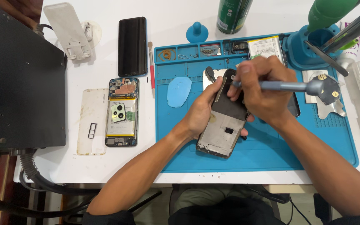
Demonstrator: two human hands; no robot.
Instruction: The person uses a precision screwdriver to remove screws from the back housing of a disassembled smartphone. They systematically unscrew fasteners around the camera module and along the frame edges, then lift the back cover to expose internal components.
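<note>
Blue mat (188, 154): hands, opened phone (225, 125), screwdriver (290, 86).

Matt blue rubbery mat (267, 154), metal screwdriver (288, 86)

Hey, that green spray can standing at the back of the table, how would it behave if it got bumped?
The green can stands upright, tall and narrow, so it would probably tip easily. Being round, it would likely roll across the smooth white table once down. Its weight cannot be told.

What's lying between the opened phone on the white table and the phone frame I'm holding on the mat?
In the head view, a light blue oval pad lies on the blue mat between the opened phone and the held frame; a thin brush lies farther up.
</note>
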